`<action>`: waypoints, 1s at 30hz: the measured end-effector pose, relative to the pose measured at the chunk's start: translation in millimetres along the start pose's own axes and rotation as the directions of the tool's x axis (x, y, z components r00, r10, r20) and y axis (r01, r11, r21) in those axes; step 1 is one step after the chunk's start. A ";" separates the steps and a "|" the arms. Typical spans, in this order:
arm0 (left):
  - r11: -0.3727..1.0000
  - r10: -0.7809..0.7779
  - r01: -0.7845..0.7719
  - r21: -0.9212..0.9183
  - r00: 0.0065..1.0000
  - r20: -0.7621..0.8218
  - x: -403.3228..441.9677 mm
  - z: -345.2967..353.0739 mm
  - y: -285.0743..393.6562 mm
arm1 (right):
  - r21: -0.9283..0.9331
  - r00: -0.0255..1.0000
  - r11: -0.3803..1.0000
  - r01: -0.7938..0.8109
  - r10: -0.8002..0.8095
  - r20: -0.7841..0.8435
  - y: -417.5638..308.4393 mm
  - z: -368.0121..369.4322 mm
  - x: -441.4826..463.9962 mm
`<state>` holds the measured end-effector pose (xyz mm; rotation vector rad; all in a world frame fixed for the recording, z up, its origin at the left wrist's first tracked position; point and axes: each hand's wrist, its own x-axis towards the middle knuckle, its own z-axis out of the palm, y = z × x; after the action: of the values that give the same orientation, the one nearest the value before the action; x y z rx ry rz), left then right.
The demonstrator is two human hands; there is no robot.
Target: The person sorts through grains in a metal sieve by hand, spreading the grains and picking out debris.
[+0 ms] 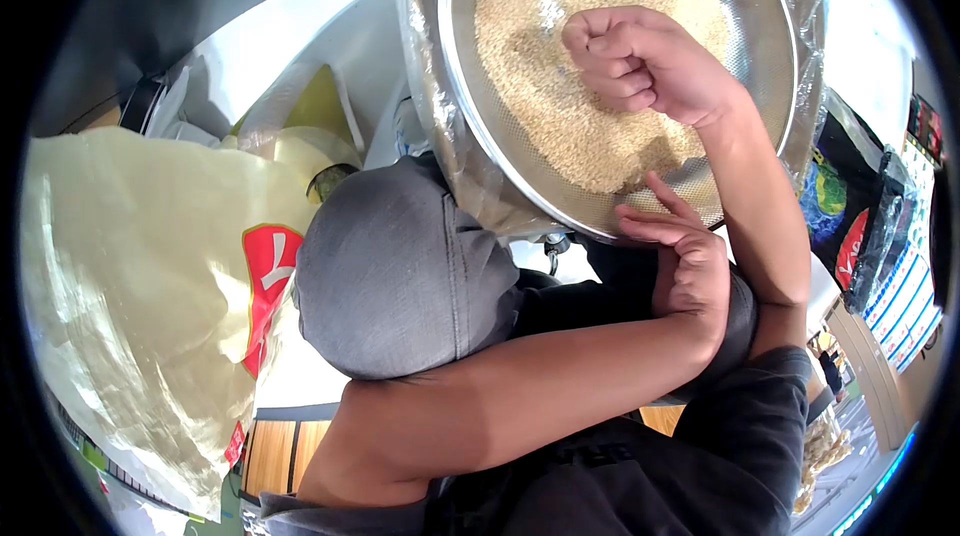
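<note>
A large round metal mesh sieve (pixel 470 106) holds a broad layer of small pale tan grains (pixel 540 66). Over the grains is my right hand (pixel 650 64), its fingers curled closed; whatever is inside, if anything, is hidden. My left hand (pixel 690 254) is bent back at the wrist by the sieve's near rim, its fingers stretched out and apart. Some of its fingertips overlap the rim, and I cannot tell whether they touch it. Beneath and around the sieve lies a clear plastic bag (pixel 425 56).
A large pale yellow bag (pixel 130 266) with a red label stands at the left. My grey-clothed knee (pixel 385 276) is beside the sieve. Dark printed packaging (pixel 850 186) lies at the right. Wooden slats (pixel 275 451) show below.
</note>
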<state>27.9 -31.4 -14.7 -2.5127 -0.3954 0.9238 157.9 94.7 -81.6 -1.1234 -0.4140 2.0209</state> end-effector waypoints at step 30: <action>0.989 0.144 -0.145 0.014 0.989 0.014 1.6 6.4 0.1 | -0.407 0.150 0.794 0.451 -0.517 -0.843 -70.6 -89.5 -105.7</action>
<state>24.9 -29.0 -20.0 -2.5495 -0.2115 0.9941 298.0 53.2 -28.5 -1.7087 -0.1554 0.5106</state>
